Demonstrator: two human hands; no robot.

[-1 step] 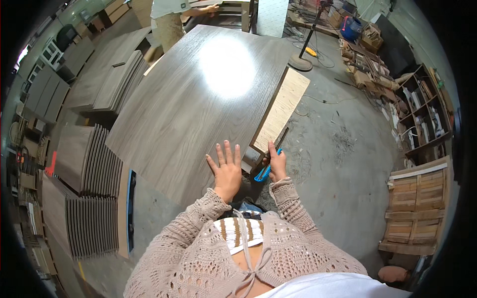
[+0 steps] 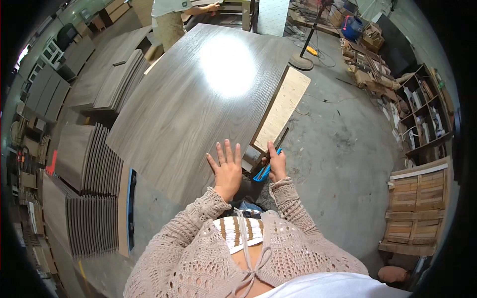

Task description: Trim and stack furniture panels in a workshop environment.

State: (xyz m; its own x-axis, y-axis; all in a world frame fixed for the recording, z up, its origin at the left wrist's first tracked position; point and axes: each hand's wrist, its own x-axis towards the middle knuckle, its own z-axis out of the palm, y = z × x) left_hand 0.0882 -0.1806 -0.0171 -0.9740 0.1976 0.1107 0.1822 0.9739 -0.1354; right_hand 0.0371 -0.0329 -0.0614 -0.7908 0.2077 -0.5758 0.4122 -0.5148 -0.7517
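Observation:
A large grey wood-grain panel (image 2: pixel 164 129) lies before me, with a bright light reflected on its far part. My left hand (image 2: pixel 227 174) rests flat on its near edge, palm down and fingers spread. Just off the panel's right near corner, my right hand (image 2: pixel 278 165) is closed around a blue utility knife (image 2: pixel 262 173). A narrow dark strip (image 2: pixel 282 136) sticks out beside that hand; whether the fingers also grip it, I cannot tell. Next to the hand, a pale wooden board (image 2: pixel 283 110) shows along the panel's right edge.
Stacked grey panels (image 2: pixel 94 218) stand to the left, with more boards (image 2: pixel 107 84) farther back. Beyond the panel a person (image 2: pixel 169 25) stands. A round-based stand (image 2: pixel 300 61) is at the far right. A shelf unit (image 2: pixel 422 109) and a wooden pallet (image 2: pixel 415 208) line the right side.

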